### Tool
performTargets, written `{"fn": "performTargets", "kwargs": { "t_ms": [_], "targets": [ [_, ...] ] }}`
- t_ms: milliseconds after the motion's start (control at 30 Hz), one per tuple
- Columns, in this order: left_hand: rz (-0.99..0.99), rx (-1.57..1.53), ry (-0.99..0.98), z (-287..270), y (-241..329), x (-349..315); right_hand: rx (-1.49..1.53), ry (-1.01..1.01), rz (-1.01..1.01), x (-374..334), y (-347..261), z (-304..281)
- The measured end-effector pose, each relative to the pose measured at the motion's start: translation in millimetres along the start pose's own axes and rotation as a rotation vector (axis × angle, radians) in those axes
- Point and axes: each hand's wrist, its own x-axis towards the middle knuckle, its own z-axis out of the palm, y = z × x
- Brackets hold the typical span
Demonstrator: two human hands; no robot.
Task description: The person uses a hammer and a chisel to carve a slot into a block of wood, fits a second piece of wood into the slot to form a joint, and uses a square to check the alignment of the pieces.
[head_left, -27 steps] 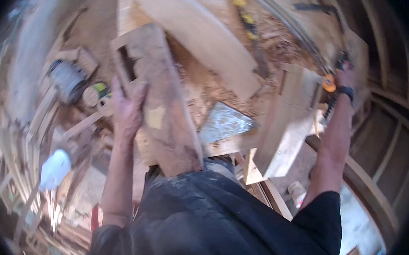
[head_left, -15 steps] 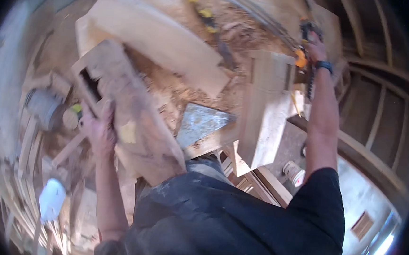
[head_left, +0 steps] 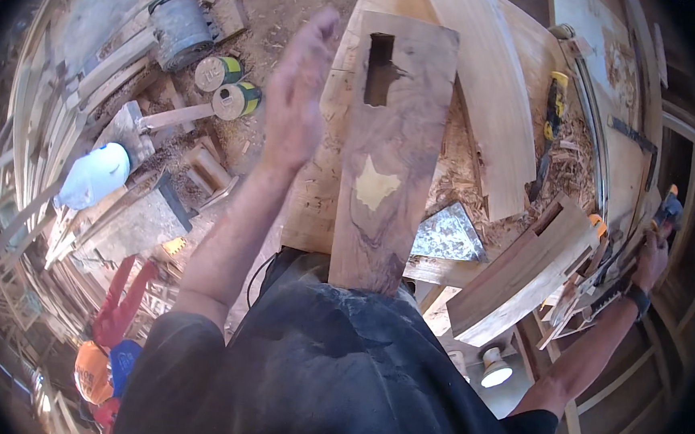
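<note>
A brown wooden board (head_left: 393,139) lies lengthwise in front of me, its near end against my dark shirt. It has a rectangular hole near the far end and a pale, star-like patch at the middle. Left of the board my left hand (head_left: 297,101) is raised, a little blurred, fingers stretched out and holding nothing. Far to the right, my right hand (head_left: 649,261) is closed around a tool with a blue and orange end (head_left: 670,209); its exact kind is unclear. Beside that hand are a toothed saw blade (head_left: 602,303) and other tools, partly hidden.
A grey metal plate (head_left: 449,234) and a thick mortised timber (head_left: 521,269) sit right of the board. Beyond are a curved plank (head_left: 493,98), a yellow-and-black handled tool (head_left: 556,107) and shavings. Two cans (head_left: 235,101), a grey bucket (head_left: 182,30) and a white jug (head_left: 95,175) stand at left.
My left hand has let go of the board's edge and lifted clear. The board now points straight ahead rather than slanting left. My right hand stays out at the right, and the view has turned.
</note>
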Motion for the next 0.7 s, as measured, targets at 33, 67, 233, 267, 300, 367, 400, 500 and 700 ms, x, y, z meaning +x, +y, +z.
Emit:
{"fn": "performTargets", "kwargs": {
  "t_ms": [33, 67, 233, 267, 300, 367, 400, 500, 700],
  "targets": [
    [-0.003, 0.016, 0.021, -5.5, 7.4, 14.3, 0.262, -0.061, 0.061, -10.0, -37.7, -3.0],
    [0.018, -0.09, 0.097, -7.1, 18.8, 33.4, 0.356, -0.102, 0.063, -26.2, -73.9, -7.5],
    [0.073, -0.221, -0.164, -5.5, 70.2, 86.6, 0.737, -0.189, -0.081, -178.7, -304.4, -22.1],
    [0.097, -0.286, -0.333, -0.7, 68.1, 99.3, 0.782, -0.248, -0.091, -193.7, -327.3, -16.1],
    [0.12, -0.354, -0.506, 6.4, 68.5, 108.4, 0.823, -0.304, -0.097, -208.2, -347.0, -9.3],
    [0.038, -0.339, -0.494, 19.9, 78.4, 115.0, 0.835, -0.407, -0.271, -234.2, -391.1, 24.8],
    [-0.043, -0.343, -0.491, 21.4, 81.7, 118.6, 0.767, -0.463, -0.337, -248.7, -418.6, 31.1],
    [-0.008, -0.52, -0.491, 19.7, 121.1, 103.2, 1.027, -0.584, -0.494, -285.0, -469.5, 53.3],
    [-0.228, -0.853, -0.316, 7.7, 109.2, 125.8, 1.083, -0.636, -0.436, -297.3, -493.1, 67.7]
  ]
}}
